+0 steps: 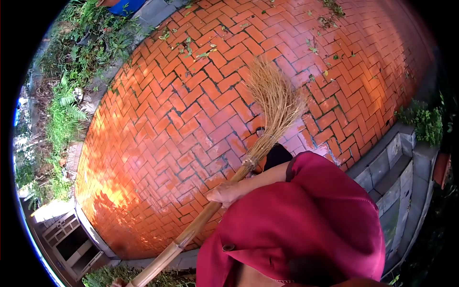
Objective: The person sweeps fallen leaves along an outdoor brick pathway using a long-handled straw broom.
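Observation:
A straw broom (275, 103) with a pale bamboo handle slants across the view, its bristles fanned out on the brick paving. My right hand (224, 193) is closed around the middle of the handle, below the tied bundle of bristles. At the bottom left edge, a small part of my left hand (117, 283) shows at the handle's far end; it appears wrapped round it, and most of it is cut off. Part of something black (278, 157), perhaps a shoe or trouser leg, shows beside the broom's neck.
Wet orange brick paving (191, 119) carries scattered leaves (189, 45), with more leaf litter (330, 19) at the top. Plants (64, 110) line the left border. A low grey wall (387, 167) and a shrub (423, 122) stand right. A gate-like frame (71, 244) lies lower left.

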A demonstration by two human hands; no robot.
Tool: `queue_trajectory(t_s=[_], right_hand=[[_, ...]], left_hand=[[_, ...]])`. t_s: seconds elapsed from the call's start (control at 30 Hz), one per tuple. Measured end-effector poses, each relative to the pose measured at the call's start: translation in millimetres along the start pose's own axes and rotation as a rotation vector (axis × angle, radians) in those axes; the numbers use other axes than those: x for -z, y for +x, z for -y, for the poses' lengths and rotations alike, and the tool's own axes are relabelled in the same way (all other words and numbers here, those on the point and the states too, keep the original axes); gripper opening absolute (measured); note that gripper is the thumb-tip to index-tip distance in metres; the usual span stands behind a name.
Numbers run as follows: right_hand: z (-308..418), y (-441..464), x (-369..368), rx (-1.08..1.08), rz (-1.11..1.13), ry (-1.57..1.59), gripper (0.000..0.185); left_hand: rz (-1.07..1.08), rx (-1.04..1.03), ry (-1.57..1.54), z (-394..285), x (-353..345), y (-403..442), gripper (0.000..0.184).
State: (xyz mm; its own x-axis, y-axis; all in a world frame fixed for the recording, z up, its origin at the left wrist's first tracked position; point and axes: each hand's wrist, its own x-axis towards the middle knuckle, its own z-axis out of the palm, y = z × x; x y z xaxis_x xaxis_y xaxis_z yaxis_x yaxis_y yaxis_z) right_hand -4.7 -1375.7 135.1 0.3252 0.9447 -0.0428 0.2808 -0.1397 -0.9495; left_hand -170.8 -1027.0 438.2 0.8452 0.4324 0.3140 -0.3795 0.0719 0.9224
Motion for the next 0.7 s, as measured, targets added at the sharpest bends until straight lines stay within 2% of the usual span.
queue_trajectory(t_s=[0.03,0.07,0.13,0.17,0.2,0.23,0.3,0.4,0.47,0.5,0.53,0.57,0.6,0.63,0.7], right_hand=[[-26.9,-23.6,21.6,-0.155,0.1,-0.046,0.023],[-74.7,-50.5,22.2,-0.258,-0.044,-0.119,0.019],[-166.0,-117.4,60.7,-0.489,-0.179,-0.351,0.017],[-181.2,-147.3,92.8,-0.675,-0.217,-0.426,0.016],[-212.6,-180.1,116.4,-0.767,-0.23,-0.533,0.015],[-211.8,-200.3,149.5,-0.856,-0.144,-0.579,0.016],[-191.9,-210.1,189.9,-0.808,-0.083,-0.655,0.017],[-138.7,-151.9,208.1,-0.671,-0.046,-0.586,0.017],[-117.1,-95.4,197.1,-0.385,-0.114,-0.593,0.017],[-99.6,-61.2,191.3,-0.301,-0.005,-0.585,0.02],[-95.6,-26.6,174.0,-0.151,-0.01,-0.564,0.022],[-60.0,6.0,169.6,-0.086,0.08,-0.502,0.021],[-29.0,32.4,162.6,0.138,0.021,-0.451,0.021],[-11.1,62.3,144.8,0.209,0.083,-0.398,0.022],[29.9,109.2,117.1,0.501,0.002,-0.27,0.018]], left_hand=[[0.032,0.128,-0.088,43.8,-11.3,5.9,0.022],[-0.429,0.131,0.154,120.0,-77.6,1.0,0.022],[-0.346,0.384,0.043,231.6,-140.7,-18.8,0.017],[-0.344,0.541,-0.125,276.1,-154.8,-37.8,0.014],[-0.318,0.708,-0.185,302.3,-174.4,-51.0,0.012],[-0.281,0.814,-0.251,314.7,-189.1,-60.0,0.013],[-0.308,0.829,-0.281,311.1,-198.5,-58.4,0.014],[-0.359,0.679,-0.339,282.2,-160.3,-50.5,0.015],[-0.424,0.429,-0.254,225.6,-142.2,-46.9,0.018],[-0.451,0.305,-0.196,192.2,-119.4,-52.5,0.018],[-0.413,0.17,-0.136,150.2,-115.6,-53.9,0.022],[-0.516,0.058,-0.143,105.9,-119.2,-59.7,0.022],[-0.514,-0.061,-0.041,61.1,-119.2,-67.7,0.021],[-0.706,-0.264,0.138,20.5,-127.3,-77.4,0.02],[-0.745,-0.461,0.393,-34.4,-137.2,-85.7,0.019]])
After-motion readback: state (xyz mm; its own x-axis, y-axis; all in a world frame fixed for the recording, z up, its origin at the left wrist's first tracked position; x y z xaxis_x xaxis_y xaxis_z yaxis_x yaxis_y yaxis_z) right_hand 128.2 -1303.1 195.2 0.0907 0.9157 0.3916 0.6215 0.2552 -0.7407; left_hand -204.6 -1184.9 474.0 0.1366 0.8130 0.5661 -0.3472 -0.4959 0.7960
